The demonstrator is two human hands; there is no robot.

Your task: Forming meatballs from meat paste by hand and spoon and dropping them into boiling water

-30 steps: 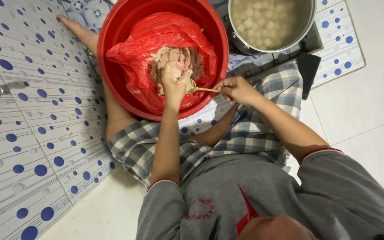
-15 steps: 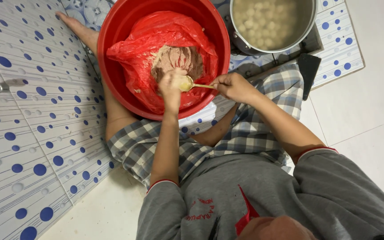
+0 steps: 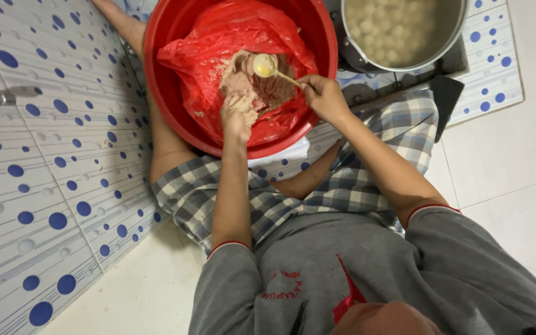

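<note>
While the big round red plastic basin [image 3: 162, 68] sits on the floor between the seated person's legs, everything in hand lies inside it: a crumpled red plastic sheet [image 3: 218, 37] lines the basin, and a pale brownish lump of paste [image 3: 252, 87] rests on that sheet near the basin's middle. The left hand [image 3: 237, 116] is sunk into the near edge of the paste, fingers curled into it and smeared with it, so it is the hand actually touching the mass. The right hand [image 3: 322, 96] is at the basin's near right rim, pinched shut around the handle of a small yellowish spoon [image 3: 267, 66]. The spoon's long axis runs from that hand up and left toward the basin's centre, its bowl facing up just above the top of the paste, slightly farther from the person than the left hand. Beyond the basin's right rim, apart from both hands, stands a round metal pot of pale balls in liquid [image 3: 398, 28].
</note>
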